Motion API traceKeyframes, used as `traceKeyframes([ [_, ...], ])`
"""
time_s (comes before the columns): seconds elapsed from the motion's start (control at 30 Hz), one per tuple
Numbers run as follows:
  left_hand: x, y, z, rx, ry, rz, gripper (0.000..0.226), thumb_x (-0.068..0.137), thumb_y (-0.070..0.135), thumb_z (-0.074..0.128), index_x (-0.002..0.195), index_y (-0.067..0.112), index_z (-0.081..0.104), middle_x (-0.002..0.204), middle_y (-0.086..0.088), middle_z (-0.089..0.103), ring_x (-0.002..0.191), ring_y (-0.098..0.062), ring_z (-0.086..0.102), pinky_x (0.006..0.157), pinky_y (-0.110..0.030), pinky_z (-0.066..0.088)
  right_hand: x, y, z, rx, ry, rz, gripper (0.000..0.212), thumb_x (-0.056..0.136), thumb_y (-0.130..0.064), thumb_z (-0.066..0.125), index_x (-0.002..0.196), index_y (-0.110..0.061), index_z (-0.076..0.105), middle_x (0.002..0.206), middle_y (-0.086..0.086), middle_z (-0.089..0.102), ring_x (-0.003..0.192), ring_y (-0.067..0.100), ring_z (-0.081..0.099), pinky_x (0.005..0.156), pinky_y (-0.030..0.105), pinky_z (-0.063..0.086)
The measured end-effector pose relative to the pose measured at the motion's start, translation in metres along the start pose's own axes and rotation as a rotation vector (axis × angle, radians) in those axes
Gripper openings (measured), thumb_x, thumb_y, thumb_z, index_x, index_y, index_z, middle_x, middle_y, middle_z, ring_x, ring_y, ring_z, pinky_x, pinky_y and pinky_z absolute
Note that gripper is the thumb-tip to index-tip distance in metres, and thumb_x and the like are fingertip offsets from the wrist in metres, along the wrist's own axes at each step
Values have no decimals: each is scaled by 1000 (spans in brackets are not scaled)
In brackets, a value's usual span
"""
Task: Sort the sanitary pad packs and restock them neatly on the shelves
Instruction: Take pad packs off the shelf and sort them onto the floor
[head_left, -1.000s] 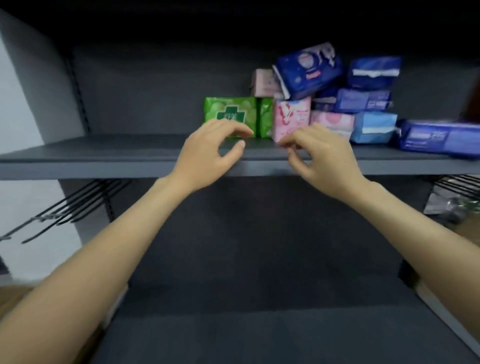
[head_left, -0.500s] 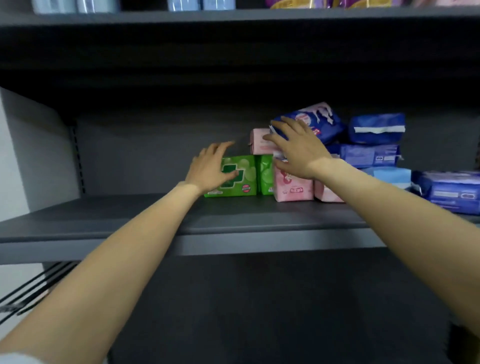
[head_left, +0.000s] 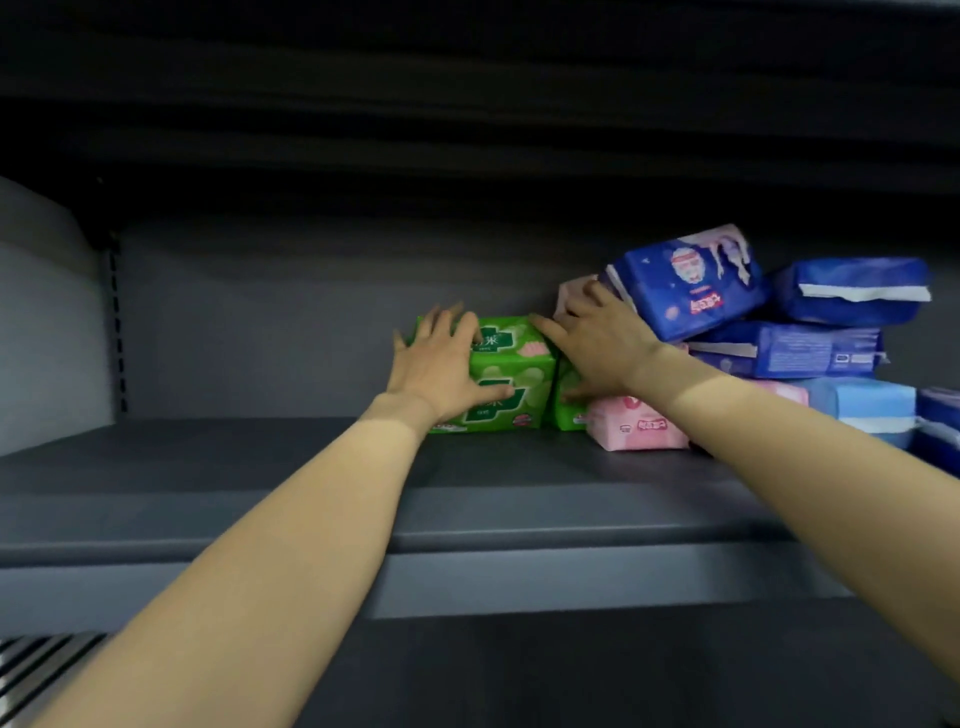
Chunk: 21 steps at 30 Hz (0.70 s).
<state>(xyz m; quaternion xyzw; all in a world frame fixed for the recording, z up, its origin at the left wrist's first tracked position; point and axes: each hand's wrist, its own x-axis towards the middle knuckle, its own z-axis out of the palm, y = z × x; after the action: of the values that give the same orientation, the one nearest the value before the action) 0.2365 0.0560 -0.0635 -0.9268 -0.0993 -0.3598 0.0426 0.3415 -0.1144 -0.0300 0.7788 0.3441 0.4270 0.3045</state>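
Very little print is coming through legibly. The green plastic-wrapped pad pack (head_left: 511, 382) at the left end of the row is showing dark green cross signs on its top and front, with pale characters inside them; one is looking like "莱", though blur is making that uncertain. The tilted dark blue pad pack (head_left: 688, 283) atop the pile is carrying a red label with white characters too smeared to read. The pink soft pad pack (head_left: 636, 428) lying on the grey shelf is showing small red marks, equally unreadable. The flat blue pad pack (head_left: 795, 351) is bearing fine white print too small to make out.
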Motion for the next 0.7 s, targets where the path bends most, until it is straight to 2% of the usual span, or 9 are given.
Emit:
traceKeyframes([
  [0.07, 2, -2, -2, -33, 0, 0, 70, 73, 62, 67, 122, 22, 39, 143, -3, 39, 137, -22, 24, 103, -48, 31, 2, 1, 0, -10, -65, 42, 96, 78, -68, 54, 149, -14, 19, 140, 7, 47, 133, 29, 33, 111, 44, 17],
  [0.13, 0, -4, -5, 9, 41, 7, 69, 71, 59, 71, 121, 24, 38, 135, -1, 44, 129, -21, 30, 97, -46, 34, 7, 2, -1, 24, -157, 42, 85, 76, -65, 58, 139, -14, 34, 137, 5, 49, 132, 28, 33, 111, 44, 16],
  [0.27, -5, -7, -9, 133, 60, -48, 94, 65, 66, 71, 139, 25, 30, 137, -5, 36, 129, -26, 27, 101, -50, 30, 14, 6, -2, 279, -267, -6, 72, 77, -43, 69, 134, -15, 36, 134, 11, 50, 130, 30, 37, 111, 43, 18],
  [0.33, -5, -8, -10, 183, 67, -59, 102, 62, 69, 70, 143, 23, 29, 137, -7, 34, 127, -28, 27, 102, -50, 28, 11, 7, -6, 337, -234, -7, 64, 79, -32, 69, 132, -15, 37, 127, 13, 56, 119, 33, 48, 105, 41, 35],
  [0.4, -6, -9, -11, 194, 80, -62, 103, 61, 70, 71, 142, 20, 31, 135, -8, 34, 125, -29, 27, 103, -48, 28, 8, 7, -10, 299, -183, 7, 62, 80, -26, 70, 131, -13, 38, 124, 12, 57, 112, 32, 54, 95, 38, 44],
  [0.47, -8, -13, -11, 170, 94, -91, 102, 61, 70, 71, 140, 18, 33, 133, -9, 34, 124, -29, 27, 102, -45, 28, 9, 7, -13, 262, -170, 15, 64, 78, -27, 72, 132, -12, 41, 126, 12, 54, 113, 29, 54, 92, 36, 43],
  [0.53, -10, -18, -11, 144, 103, -114, 100, 61, 70, 71, 138, 17, 35, 132, -8, 33, 123, -28, 28, 101, -44, 28, 8, 9, -13, 240, -168, 25, 55, 78, -30, 74, 125, -12, 52, 123, 11, 55, 110, 28, 56, 88, 35, 44],
  [0.6, -12, -21, -12, 127, 115, -125, 99, 61, 70, 70, 138, 17, 36, 132, -8, 33, 122, -28, 28, 101, -43, 28, 4, 13, -10, 281, -93, 44, 44, 77, -29, 75, 116, -13, 61, 118, 10, 59, 105, 29, 59, 84, 34, 47],
  [0.7, -13, -21, -15, 137, 135, -159, 98, 62, 70, 70, 137, 16, 38, 132, -10, 35, 122, -30, 30, 100, -42, 28, -6, 14, -10, 382, 71, 30, 35, 80, -26, 73, 112, -14, 65, 112, 8, 61, 104, 30, 58, 83, 36, 46],
])
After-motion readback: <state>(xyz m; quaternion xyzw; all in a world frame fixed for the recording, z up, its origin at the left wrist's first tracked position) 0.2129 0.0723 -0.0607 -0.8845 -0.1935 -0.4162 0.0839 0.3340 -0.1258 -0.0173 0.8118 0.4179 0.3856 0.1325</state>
